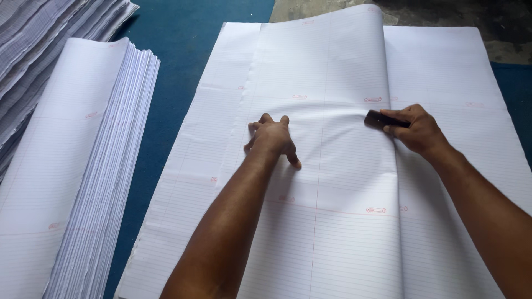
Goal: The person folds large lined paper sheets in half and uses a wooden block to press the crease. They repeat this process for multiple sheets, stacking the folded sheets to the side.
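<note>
A large folded sheet of ruled paper lies on top of a flat pile of ruled sheets, in the middle of the view, its folded edge running top to bottom on the right side. The right hand has its fingers closed around a small dark creasing block, pressing its end against the fold about halfway along. The left hand rests on the folded sheet, well apart from the block, with fingers curled and knuckles and thumb pushing down to pin the paper.

A slight ripple runs across the sheet between the two hands. If the pinning hand loosens, the sheet could likely slide and the crease go crooked; pressing over that ripple could set a wrinkle into the paper. A hard, tilted stroke of the block might also scuff or tear the fold.

To the left, across a strip of teal table surface, sits a tall stack of folded ruled sheets, with a second paper stack at the upper left corner.
</note>
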